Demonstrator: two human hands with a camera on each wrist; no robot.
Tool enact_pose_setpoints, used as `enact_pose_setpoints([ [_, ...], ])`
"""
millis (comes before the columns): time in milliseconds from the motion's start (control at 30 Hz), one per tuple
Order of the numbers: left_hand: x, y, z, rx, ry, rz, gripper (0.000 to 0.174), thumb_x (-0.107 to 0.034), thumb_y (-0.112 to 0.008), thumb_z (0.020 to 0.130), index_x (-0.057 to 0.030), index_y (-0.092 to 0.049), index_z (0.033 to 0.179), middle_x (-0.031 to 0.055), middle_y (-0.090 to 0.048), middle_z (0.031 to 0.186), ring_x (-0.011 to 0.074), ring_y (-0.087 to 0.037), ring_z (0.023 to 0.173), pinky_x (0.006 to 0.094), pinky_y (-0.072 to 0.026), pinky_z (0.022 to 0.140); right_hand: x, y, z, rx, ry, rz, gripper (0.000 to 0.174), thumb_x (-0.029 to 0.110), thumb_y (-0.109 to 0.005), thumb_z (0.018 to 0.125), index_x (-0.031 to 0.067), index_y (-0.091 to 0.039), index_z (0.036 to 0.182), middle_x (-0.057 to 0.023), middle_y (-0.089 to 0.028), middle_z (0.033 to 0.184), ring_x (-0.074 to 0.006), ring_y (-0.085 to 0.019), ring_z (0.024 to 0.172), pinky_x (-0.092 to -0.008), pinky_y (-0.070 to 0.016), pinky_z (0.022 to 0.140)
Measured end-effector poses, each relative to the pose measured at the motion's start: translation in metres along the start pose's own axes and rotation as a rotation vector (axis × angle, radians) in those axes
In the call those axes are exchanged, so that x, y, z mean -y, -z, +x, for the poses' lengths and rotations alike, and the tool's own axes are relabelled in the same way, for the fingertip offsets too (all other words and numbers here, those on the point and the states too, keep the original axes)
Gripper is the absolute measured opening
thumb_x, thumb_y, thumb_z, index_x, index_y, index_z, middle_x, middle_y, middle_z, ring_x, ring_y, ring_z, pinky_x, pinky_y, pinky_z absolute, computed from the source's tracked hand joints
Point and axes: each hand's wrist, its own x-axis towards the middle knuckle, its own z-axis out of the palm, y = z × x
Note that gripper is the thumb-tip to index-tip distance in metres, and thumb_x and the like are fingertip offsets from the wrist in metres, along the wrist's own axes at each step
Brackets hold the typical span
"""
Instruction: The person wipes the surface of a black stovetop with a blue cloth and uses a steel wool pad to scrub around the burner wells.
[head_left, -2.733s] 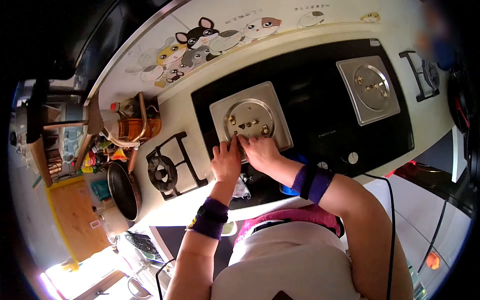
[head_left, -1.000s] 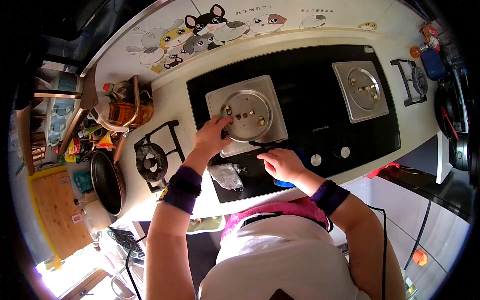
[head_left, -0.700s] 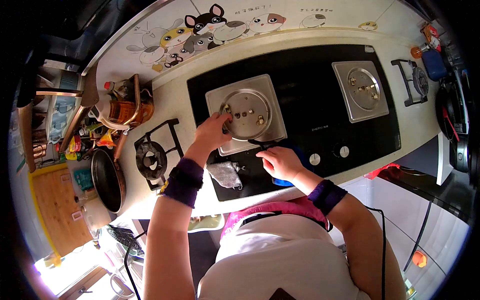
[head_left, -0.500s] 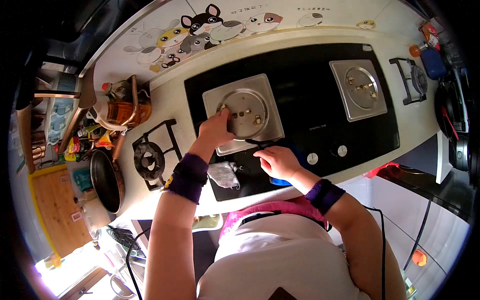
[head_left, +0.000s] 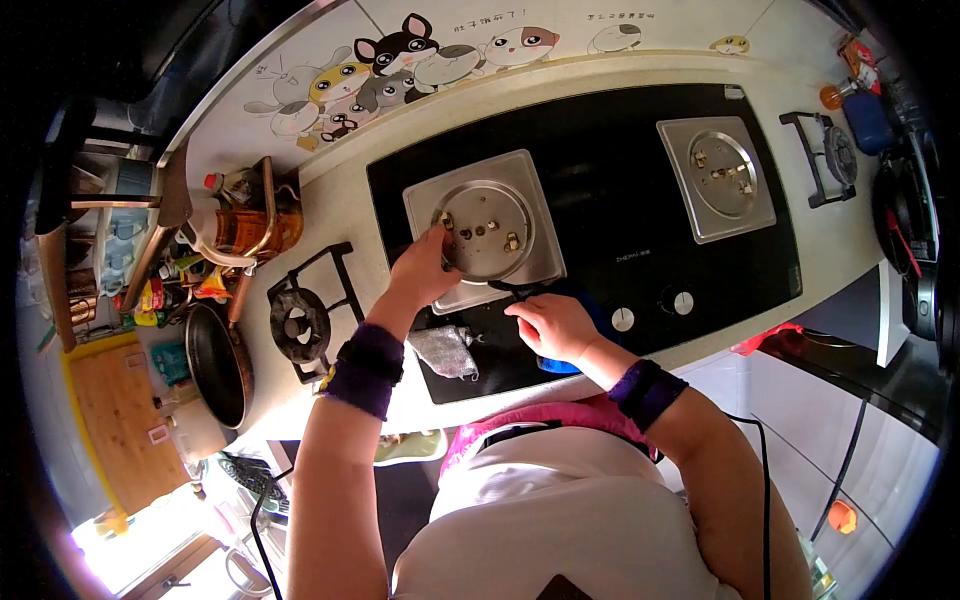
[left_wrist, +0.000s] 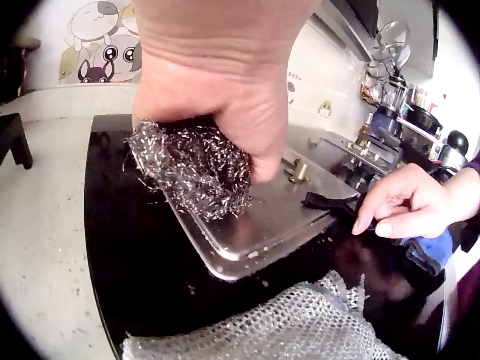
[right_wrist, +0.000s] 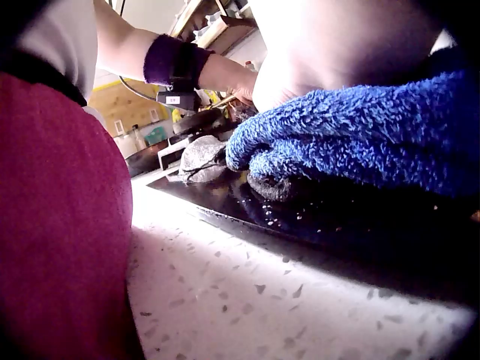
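The left hand (head_left: 423,272) is closed around a steel-wool scrubber (left_wrist: 193,169), its fingers curled over the top so that the wiry mass bulges out below the palm. Thumb and fingers stand apart only by the scrubber's own bulk. The scrubber lies at the left side of the nearer square metal plate (head_left: 548,255), over its raised edge; the fingertips themselves are mostly hidden.

The right hand (head_left: 558,325) has a looser shape — forefinger and thumb slightly bent, a small gap between their tips, nothing pinched there. It is just above a folded blue cloth (right_wrist: 352,135), and the palm seems to rest on it; whether the hidden fingers touch the cloth, I cannot tell. A black strip (left_wrist: 330,201) lies just beside the forefinger, reaching onto the plate's near edge.

Between the two hands, closer to the body, a grey mesh cloth (head_left: 447,350) lies crumpled on the black cooktop (head_left: 600,170). Brass fittings (head_left: 512,241) stand up inside the plate's round recess, near the left hand. Two control knobs, one of them silver (head_left: 623,319), sit to the right of the right hand. A black pan support (head_left: 300,325) rests on the counter, left of the cooktop.
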Motion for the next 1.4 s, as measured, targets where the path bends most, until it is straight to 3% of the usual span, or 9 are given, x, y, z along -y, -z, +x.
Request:
enact_pose_setpoints([
  [67, 0.002, -0.008, -0.002, -0.054, 0.015, 0.007, 0.056, -0.024, -0.076, 0.073, -0.0080, -0.053, 0.121, 0.0145, -0.063, 0.120, 0.0332, -0.062, 0.114, 0.0435, -0.0516, 0.094, 0.000, 0.000, 0.000, -0.006, 0.003, 0.003, 0.018, 0.012, -0.066, 0.083, 0.0103, -0.065, 0.101, -0.0074, -0.066, 0.079, -0.0275, -0.067, 0.076, -0.0406, -0.0554, 0.066],
  [167, -0.011, 0.001, -0.007, 0.044, 0.131, -0.002, 0.057, -0.024, -0.076, 0.073, -0.0088, -0.053, 0.124, 0.0128, -0.062, 0.122, 0.0328, -0.061, 0.116, 0.0426, -0.0518, 0.095, -0.002, -0.002, 0.000, 0.012, 0.001, -0.008, 0.018, 0.013, -0.065, 0.084, 0.0101, -0.065, 0.102, -0.0070, -0.066, 0.080, -0.0273, -0.067, 0.076, -0.0404, -0.0555, 0.067],
  [267, -0.009, -0.013, -0.008, -0.050, 0.137, 0.013, 0.058, -0.025, -0.076, 0.074, -0.0094, -0.053, 0.124, 0.0122, -0.062, 0.123, 0.0317, -0.061, 0.116, 0.0417, -0.0523, 0.096, -0.002, -0.002, 0.000, 0.021, -0.001, -0.013, 0.018, 0.013, -0.065, 0.084, 0.0104, -0.066, 0.102, -0.0067, -0.066, 0.081, -0.0273, -0.067, 0.077, -0.0402, -0.0556, 0.067],
  [467, -0.012, -0.016, -0.010, -0.086, 0.110, 0.059, 0.060, -0.027, -0.078, 0.072, -0.0102, -0.054, 0.125, 0.0119, -0.063, 0.123, 0.0298, -0.062, 0.116, 0.0420, -0.0533, 0.095, -0.003, -0.003, -0.001, 0.007, -0.003, 0.002, 0.019, 0.014, -0.065, 0.084, 0.0115, -0.066, 0.102, -0.0067, -0.066, 0.081, -0.0274, -0.067, 0.077, -0.0405, -0.0556, 0.067],
  [867, -0.022, 0.012, 0.003, 0.050, -0.002, 0.261, 0.059, -0.028, -0.077, 0.070, -0.0093, -0.052, 0.121, 0.0164, -0.068, 0.108, 0.0333, -0.068, 0.102, 0.0434, -0.0555, 0.086, -0.004, -0.003, -0.001, -0.008, 0.016, 0.020, 0.020, 0.012, -0.066, 0.081, 0.0096, -0.066, 0.101, -0.0080, -0.067, 0.080, -0.0285, -0.067, 0.076, -0.0412, -0.0552, 0.067],
  [1067, -0.024, 0.010, 0.008, 0.064, 0.060, 0.235, 0.057, -0.026, -0.075, 0.071, -0.0049, -0.052, 0.119, 0.0177, -0.069, 0.109, 0.0344, -0.069, 0.102, 0.0438, -0.0558, 0.085, -0.004, -0.002, -0.001, -0.019, 0.020, 0.032, 0.020, 0.012, -0.066, 0.082, 0.0091, -0.066, 0.102, -0.0067, -0.067, 0.081, -0.0277, -0.067, 0.077, -0.0403, -0.0553, 0.067],
  [1167, -0.033, 0.010, 0.006, 0.104, 0.198, 0.197, 0.057, -0.026, -0.075, 0.072, -0.0043, -0.052, 0.119, 0.0172, -0.069, 0.110, 0.0345, -0.068, 0.103, 0.0432, -0.0551, 0.088, -0.006, -0.005, -0.003, -0.025, 0.016, 0.024, 0.020, 0.012, -0.066, 0.082, 0.0095, -0.067, 0.102, -0.0059, -0.067, 0.082, -0.0270, -0.067, 0.078, -0.0399, -0.0554, 0.067],
  [1400, -0.008, -0.025, -0.010, -0.141, 0.183, -0.043, 0.063, -0.025, -0.074, 0.077, -0.0091, -0.049, 0.133, 0.0134, -0.063, 0.113, 0.0304, -0.065, 0.104, 0.0433, -0.0538, 0.088, -0.006, -0.005, -0.002, -0.008, 0.002, 0.024, 0.021, 0.013, -0.066, 0.083, 0.0099, -0.068, 0.104, -0.0054, -0.068, 0.083, -0.0265, -0.067, 0.079, -0.0395, -0.0555, 0.068],
])
